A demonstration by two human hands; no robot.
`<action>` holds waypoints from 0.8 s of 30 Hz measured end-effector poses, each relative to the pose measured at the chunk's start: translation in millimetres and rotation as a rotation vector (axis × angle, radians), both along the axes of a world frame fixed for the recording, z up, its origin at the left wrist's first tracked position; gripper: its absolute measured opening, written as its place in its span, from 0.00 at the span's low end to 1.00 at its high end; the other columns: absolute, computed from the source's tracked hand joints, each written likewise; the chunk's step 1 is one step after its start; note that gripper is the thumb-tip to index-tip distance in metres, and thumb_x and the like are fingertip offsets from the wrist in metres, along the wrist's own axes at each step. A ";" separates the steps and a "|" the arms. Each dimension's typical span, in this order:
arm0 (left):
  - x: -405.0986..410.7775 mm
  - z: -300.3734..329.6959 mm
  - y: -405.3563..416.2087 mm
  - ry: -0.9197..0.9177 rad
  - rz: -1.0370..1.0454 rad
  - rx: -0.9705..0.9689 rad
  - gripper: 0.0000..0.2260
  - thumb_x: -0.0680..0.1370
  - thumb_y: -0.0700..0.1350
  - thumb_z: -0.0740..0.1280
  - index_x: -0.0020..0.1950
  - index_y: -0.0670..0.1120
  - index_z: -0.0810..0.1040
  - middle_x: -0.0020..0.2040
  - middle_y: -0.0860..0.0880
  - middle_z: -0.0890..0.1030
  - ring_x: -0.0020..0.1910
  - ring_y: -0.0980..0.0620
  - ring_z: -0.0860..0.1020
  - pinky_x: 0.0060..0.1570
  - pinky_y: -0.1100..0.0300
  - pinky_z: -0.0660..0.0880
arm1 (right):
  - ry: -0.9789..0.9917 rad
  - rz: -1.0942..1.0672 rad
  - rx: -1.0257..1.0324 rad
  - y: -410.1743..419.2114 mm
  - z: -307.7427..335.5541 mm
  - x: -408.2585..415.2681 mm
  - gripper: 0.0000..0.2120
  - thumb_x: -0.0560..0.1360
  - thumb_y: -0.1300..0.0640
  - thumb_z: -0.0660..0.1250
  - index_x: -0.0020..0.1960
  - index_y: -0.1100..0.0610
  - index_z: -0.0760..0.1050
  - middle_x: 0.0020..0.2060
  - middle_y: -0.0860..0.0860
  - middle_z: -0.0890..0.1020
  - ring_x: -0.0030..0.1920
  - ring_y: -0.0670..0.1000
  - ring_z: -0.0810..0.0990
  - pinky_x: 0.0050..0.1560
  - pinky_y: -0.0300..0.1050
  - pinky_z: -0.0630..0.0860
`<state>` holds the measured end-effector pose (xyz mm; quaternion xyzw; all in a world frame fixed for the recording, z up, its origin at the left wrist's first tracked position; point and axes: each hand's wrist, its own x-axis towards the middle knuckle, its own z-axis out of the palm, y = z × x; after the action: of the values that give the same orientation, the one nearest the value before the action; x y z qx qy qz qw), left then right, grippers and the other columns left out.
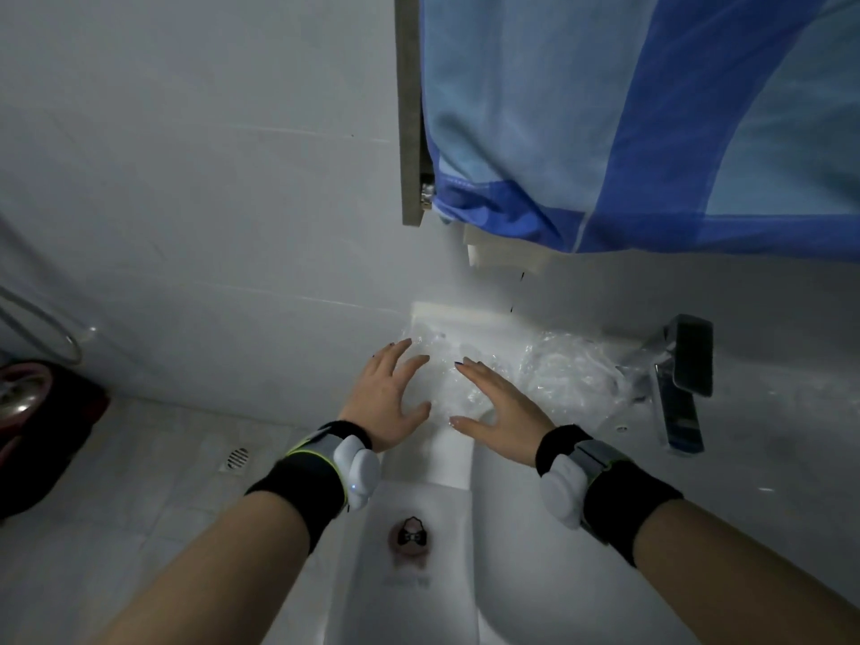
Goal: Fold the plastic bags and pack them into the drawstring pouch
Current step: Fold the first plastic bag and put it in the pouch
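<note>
Both hands flat on clear bags at a sink edge.
Nearest lies the white pouch [409, 547]; beyond it the left hand [388, 402] and right hand [495, 407], fingers spread and gripping nothing, press a bag [446, 384]. More bags [567, 370] crowd the tap [679, 379]; a blue cloth [651, 118] hangs above.

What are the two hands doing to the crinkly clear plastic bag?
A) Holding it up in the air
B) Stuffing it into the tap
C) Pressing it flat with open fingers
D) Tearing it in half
C: the left hand and the right hand lie spread, palms down, on the clear plastic bag, which rests on the white sink counter beside the tap.
</note>
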<state>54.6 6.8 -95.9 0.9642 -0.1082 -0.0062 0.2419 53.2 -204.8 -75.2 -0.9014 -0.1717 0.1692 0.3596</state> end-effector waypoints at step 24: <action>3.1 -19.1 -7.9 0.136 0.092 -0.187 0.33 0.72 0.57 0.57 0.75 0.45 0.59 0.75 0.46 0.61 0.75 0.48 0.57 0.74 0.53 0.53 | 0.127 -0.087 0.045 -10.1 -47.5 -4.7 0.32 0.75 0.48 0.65 0.75 0.44 0.55 0.75 0.39 0.53 0.75 0.40 0.49 0.71 0.37 0.50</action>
<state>57.7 -1.1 -115.0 0.9388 -0.0473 -0.0501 0.3375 48.5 -214.9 -122.7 -0.8872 -0.1133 0.2062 0.3970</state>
